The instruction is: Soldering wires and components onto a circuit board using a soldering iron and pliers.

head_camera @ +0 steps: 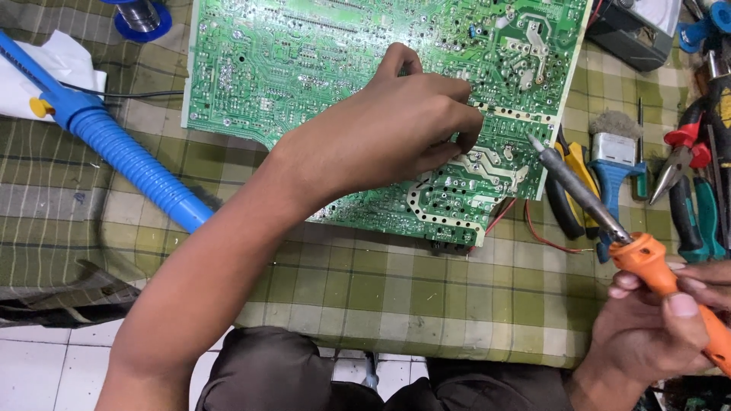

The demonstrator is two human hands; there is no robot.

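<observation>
Work surface: a green and cream checked cloth point(426, 297) is spread over the bench; white floor tiles are seen below its near edge.
Circuit board: a large green circuit board point(304, 68) is laid solder side up on the cloth, across the upper middle of the view. Its near right corner carries pale silver tracks and a dotted outline. Red wires point(533, 228) are seen trailing from under that corner.
Left hand: the left hand point(396, 129) is reached in from the lower left and rested on the right part of the board. The fingers are curled downward with the tips pressed to the board surface. Whether anything is pinched beneath them cannot be told; nothing is seen in the grip.
Desoldering pump: a blue desoldering pump point(114, 144) with a yellow button is laid diagonally on the cloth, left of the board and well apart from both hands.
Soldering iron: an orange-handled soldering iron point(601, 221) is held at the lower right. Its grey shaft is angled up and to the left, and the tip is placed just beside the right edge of the board, near the left fingertips.
Right hand: the right hand point(655, 327) is closed around the orange handle, with thumb and fingers wrapped firmly.
Hand tools: a wire brush with a blue handle point(613, 152), yellow-and-black pliers point(571, 183) and red-handled pliers point(681, 156) are laid on the cloth to the right of the board.
Solder reel: a blue reel point(141, 15) is partly cut off at the top left edge.
</observation>
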